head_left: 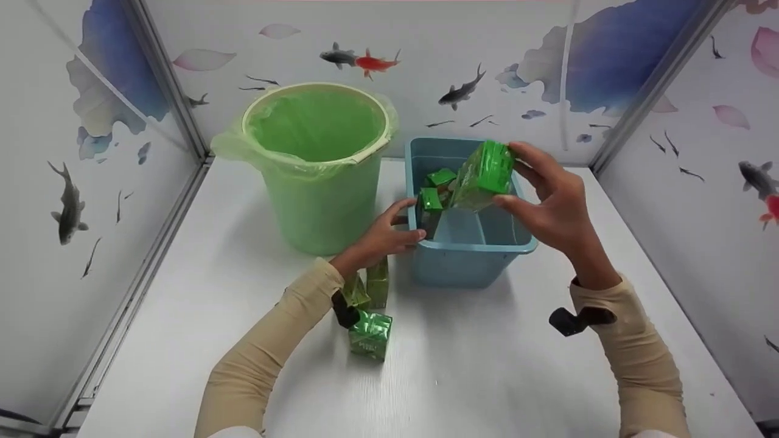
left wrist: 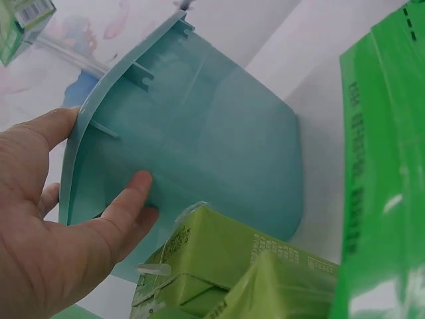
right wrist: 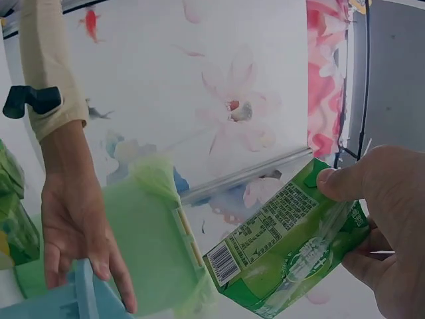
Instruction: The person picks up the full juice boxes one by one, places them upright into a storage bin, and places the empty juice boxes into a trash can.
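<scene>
Your right grip [head_left: 551, 204] is pinching a glossy green box-shaped carton [head_left: 484, 176], tilted, over the pale-blue rectangular plastic tub [head_left: 459, 269]. Your left grip [head_left: 382, 235] is holding that tub's rim [head_left: 475, 248] near green-topped cartons [head_left: 429, 201] sitting inside; a shiny green pack [head_left: 370, 334] is resting on the white bench [head_left: 487, 365].

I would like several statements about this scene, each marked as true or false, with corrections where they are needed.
1. The right hand has a green carton in its grip. True.
2. The left hand holds the blue tub. True.
3. The tub is empty. False: cartons are inside it.
4. A plastic bag lines the green bucket. True.
5. The bucket lies on its side. False: it stands upright.
6. All cartons are in the tub. False: another green carton is on the table.
</scene>
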The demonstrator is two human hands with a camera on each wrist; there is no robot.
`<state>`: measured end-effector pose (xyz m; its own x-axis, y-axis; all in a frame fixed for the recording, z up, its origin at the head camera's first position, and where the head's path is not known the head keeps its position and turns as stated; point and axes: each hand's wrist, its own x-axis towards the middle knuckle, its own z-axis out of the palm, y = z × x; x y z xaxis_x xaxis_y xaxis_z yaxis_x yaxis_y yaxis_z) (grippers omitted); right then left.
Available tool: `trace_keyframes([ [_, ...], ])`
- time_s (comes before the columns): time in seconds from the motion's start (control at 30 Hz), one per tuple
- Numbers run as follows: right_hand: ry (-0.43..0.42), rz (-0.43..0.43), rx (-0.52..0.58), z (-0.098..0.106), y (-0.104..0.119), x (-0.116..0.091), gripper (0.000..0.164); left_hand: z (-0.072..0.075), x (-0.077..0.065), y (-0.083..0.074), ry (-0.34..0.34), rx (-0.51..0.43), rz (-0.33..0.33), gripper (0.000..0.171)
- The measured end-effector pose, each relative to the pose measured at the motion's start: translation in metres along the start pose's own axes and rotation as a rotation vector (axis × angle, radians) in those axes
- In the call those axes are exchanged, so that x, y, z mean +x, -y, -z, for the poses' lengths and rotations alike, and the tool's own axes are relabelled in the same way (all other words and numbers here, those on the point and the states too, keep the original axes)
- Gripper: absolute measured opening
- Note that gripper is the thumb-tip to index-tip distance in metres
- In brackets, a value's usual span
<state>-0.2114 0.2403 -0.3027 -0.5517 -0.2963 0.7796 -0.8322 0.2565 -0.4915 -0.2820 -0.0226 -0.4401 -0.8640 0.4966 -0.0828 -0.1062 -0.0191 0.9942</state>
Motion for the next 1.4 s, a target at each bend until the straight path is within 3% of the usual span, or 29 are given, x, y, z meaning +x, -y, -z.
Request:
trace_keyframes([
  [0.37, -0.07, -0.145, -0.078, 0.008, -0.04, 0.028, 0.064, 0.003, -0.002, 0.001, -0.005, 0.002, 0.008, 0.082],
  [0.73, -0.094, -0.446, -0.223, 0.009, -0.097, 0.045, 0.057, 0.001, -0.001, 0.008, 0.012, -0.005, -0.011, 0.082],
  [1.03, -0.003, -0.598, -0.367, 0.002, -0.138, 0.059, 0.058, -0.003, 0.001, 0.01, 0.017, 0.002, -0.026, 0.081],
  [1.4, 0.152, -0.677, -0.532, -0.014, -0.171, 0.067, 0.047, 0.0, 0.002, 0.007, 0.002, 0.015, -0.042, 0.08],
])
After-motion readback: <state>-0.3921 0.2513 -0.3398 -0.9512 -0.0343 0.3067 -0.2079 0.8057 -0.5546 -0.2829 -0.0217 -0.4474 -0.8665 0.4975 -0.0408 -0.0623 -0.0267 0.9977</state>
